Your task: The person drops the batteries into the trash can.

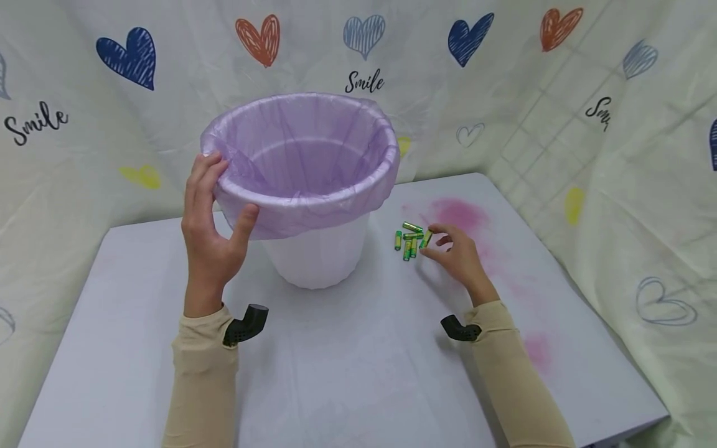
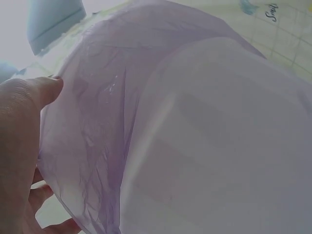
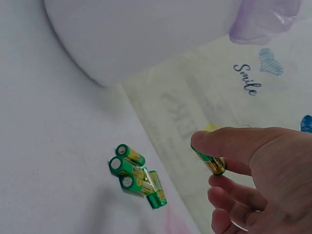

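A white trash can [image 1: 316,255] stands on the table, lined with a purple plastic bag [image 1: 313,221] folded out over its rim. My left hand [image 1: 215,239] holds the can at the left of the rim, fingertips at the upper edge and thumb against the bag in front. In the left wrist view the thumb [image 2: 48,90] lies along the purple plastic. With thumb and forefinger my right hand [image 1: 459,255] pinches a green and gold battery [image 3: 210,161]. Several similar batteries [image 3: 130,170] lie in a small cluster on the table beside that hand.
The white table [image 1: 347,373] has pink stains [image 1: 459,214] on its right side. Behind and to the right hangs a pale cloth [image 1: 185,112] with hearts and "Smile" lettering. Both wrists carry black camera mounts [image 1: 246,325] over beige sleeves.
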Motion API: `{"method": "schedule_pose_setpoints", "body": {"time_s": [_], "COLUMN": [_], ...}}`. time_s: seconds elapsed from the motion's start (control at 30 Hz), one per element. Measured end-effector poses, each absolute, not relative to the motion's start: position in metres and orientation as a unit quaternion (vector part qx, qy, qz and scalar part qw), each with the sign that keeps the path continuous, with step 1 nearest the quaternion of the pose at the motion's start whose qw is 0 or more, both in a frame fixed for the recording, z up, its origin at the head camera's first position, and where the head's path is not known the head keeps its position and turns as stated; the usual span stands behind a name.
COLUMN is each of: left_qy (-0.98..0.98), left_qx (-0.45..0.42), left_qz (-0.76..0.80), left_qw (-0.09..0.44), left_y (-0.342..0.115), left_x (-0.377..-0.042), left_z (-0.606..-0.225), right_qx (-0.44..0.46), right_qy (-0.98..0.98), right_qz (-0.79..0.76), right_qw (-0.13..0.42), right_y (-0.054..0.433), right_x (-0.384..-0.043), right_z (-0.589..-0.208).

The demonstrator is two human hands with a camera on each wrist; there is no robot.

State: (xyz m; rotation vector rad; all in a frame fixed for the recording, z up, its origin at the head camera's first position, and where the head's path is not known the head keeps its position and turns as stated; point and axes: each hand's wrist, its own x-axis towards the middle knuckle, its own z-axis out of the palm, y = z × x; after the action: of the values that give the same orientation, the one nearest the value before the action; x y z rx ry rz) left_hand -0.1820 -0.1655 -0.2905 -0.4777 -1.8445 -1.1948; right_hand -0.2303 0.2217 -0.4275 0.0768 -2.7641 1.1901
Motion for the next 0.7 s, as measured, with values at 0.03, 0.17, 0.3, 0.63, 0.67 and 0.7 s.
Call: {"method": "schedule_pose_setpoints", "body": {"time_s": [0.03,0.17,0.3,0.63,0.67,0.7], "left_qy": [-0.74,-0.741,-0.741,-0.742,-0.742,-0.742], "left_qx": [-0.191,-0.189,-0.189,-0.188,-0.188,-0.188], "left_qz": [-0.479,-0.48,-0.48,-0.479,-0.478,-0.478], "left_qw": [0.431,0.43,0.43,0.43,0.43,0.43], "left_y": [-0.166,-0.166,-0.166,-0.167,-0.167,-0.166], "left_x": [-0.182,-0.181,-0.181,-0.183,-0.183,-0.183], "left_z": [-0.29,-0.291,-0.291,-0.292,-0.292,-0.292], "right_qx": [0.027,0.032,0.032,0.052,0.054,0.055], "right_qy": [-0.915,-0.911,-0.907,-0.899,-0.898,-0.897], "right_qz": [0.396,0.405,0.412,0.419,0.42,0.421], "right_qw": [0.068,0.077,0.082,0.116,0.119,0.121], "right_y": [0.221,0.219,0.216,0.21,0.21,0.21], "right_x": [-0.23,-0.229,-0.228,-0.224,-0.224,-0.224], "right_z": [-0.426,-0.419,-0.412,-0.395,-0.394,-0.392]}}
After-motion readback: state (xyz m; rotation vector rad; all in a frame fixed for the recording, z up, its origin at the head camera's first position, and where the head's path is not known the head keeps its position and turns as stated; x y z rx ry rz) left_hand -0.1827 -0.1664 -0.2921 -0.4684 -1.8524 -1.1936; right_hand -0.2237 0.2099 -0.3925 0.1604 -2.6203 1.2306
